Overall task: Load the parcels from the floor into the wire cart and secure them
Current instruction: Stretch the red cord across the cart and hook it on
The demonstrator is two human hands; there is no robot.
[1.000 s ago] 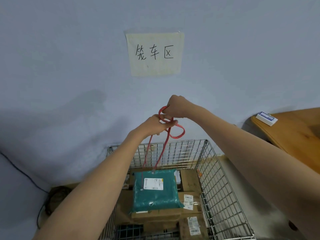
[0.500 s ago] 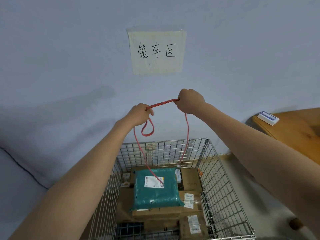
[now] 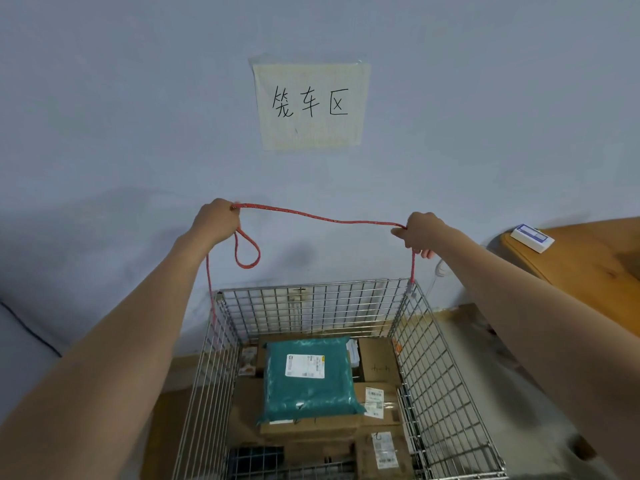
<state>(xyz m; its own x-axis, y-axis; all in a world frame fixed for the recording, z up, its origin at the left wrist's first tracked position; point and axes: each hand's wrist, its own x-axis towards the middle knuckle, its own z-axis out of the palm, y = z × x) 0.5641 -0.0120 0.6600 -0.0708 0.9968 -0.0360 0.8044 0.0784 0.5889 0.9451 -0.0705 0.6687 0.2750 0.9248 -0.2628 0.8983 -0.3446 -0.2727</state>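
Both hands are closed on a red rope (image 3: 322,219), left hand (image 3: 218,220) and right hand (image 3: 420,232) held apart above the wire cart (image 3: 311,306); the parcels (image 3: 308,379) lie inside the cart

Left hand (image 3: 216,221) and right hand (image 3: 420,232), both closed on a red rope (image 3: 322,219) stretched between them above the wire cart (image 3: 311,306). A loop hangs below the left hand. A teal parcel (image 3: 308,377) lies atop cardboard boxes (image 3: 377,367) inside.
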